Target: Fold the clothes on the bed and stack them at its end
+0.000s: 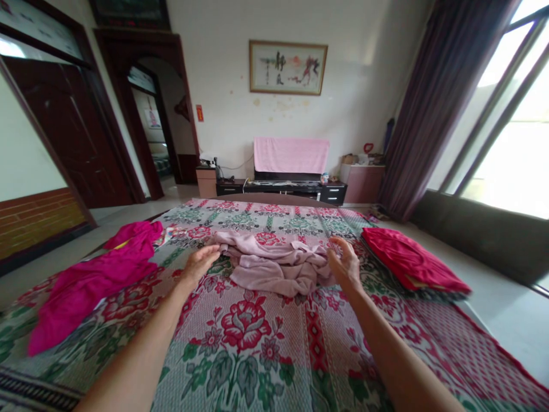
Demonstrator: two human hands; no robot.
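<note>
A pale mauve knit garment [278, 269] lies crumpled in a wide heap on the flowered bedspread [240, 372] in front of me. At its left end is my left hand [201, 263], fingers stretched out and the tips against or just beside the cloth. My right hand [346, 264] is at the right end, thumb and fingers apart and slightly curved, close against the fabric. Neither hand visibly grips a fold. Part of the garment's right edge is hidden behind the right hand.
To the left, a magenta garment [94, 286] lies loosely spread. On the right sits a stack of folded clothes with a red garment [412, 260] on top. Beyond the bed are a low black cabinet [334, 193] and a pink cloth [291, 153] draped over a screen.
</note>
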